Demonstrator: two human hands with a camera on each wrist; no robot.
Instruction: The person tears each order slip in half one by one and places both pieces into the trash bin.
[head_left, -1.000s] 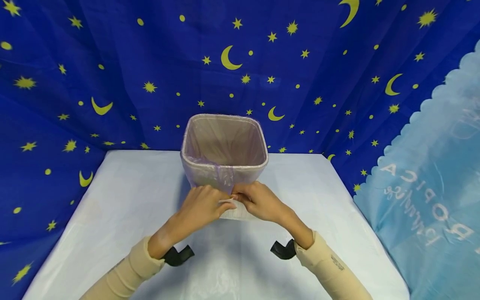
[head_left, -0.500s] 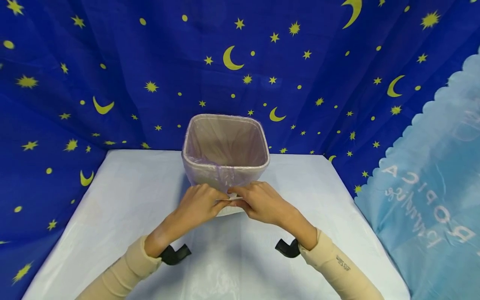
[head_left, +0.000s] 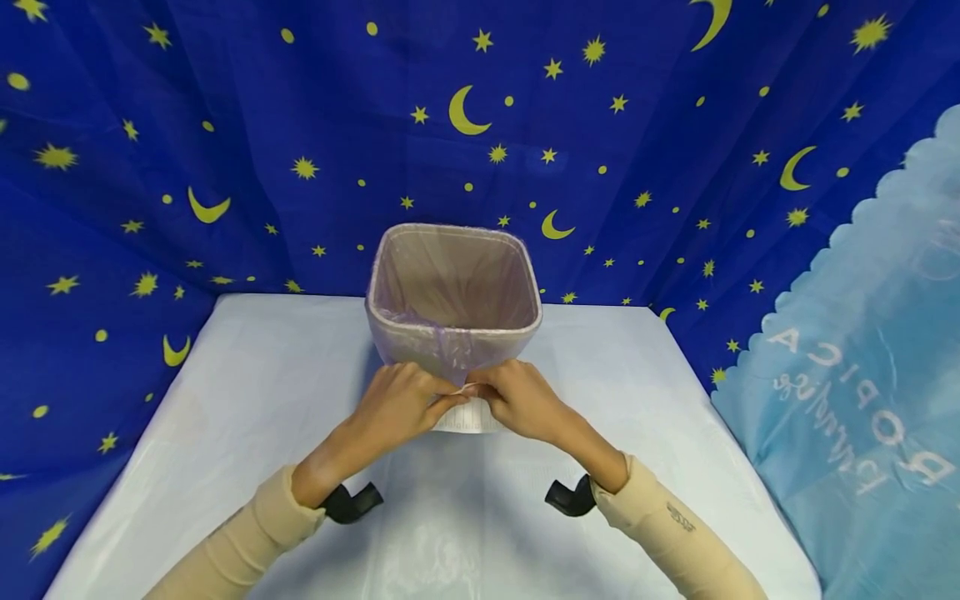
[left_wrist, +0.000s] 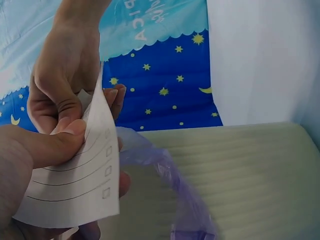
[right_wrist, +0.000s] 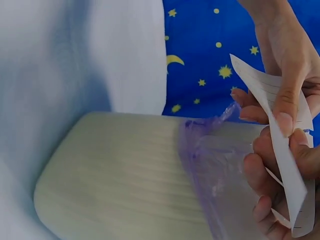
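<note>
Both hands pinch one sheet of white lined paper (head_left: 470,417) just in front of a pale waste bin (head_left: 382,350). My left hand (head_left: 397,404) grips it with the thumb on top, and my right hand (head_left: 525,402) pinches it close beside, the fingertips almost meeting. Printed lines and a column of small boxes show on the paper (left_wrist: 75,195) in the left wrist view. In the right wrist view the paper (right_wrist: 287,155) is bent, standing partly edge-on between the two thumbs. A thin purple bin liner (head_left: 450,342) is folded over the bin's rim.
The bin stands upright at the back of a white-covered table (head_left: 277,375). Behind it hangs a blue curtain (head_left: 330,108) with yellow moons and stars. A light blue cloth (head_left: 862,375) with lettering hangs at the right. Black straps (head_left: 352,504) show at both wrists.
The fingers shift along the paper: the right fingers spread a little half a second ago and are drawn together again now. More of the sheet shows below the hands. The bin stays put.
</note>
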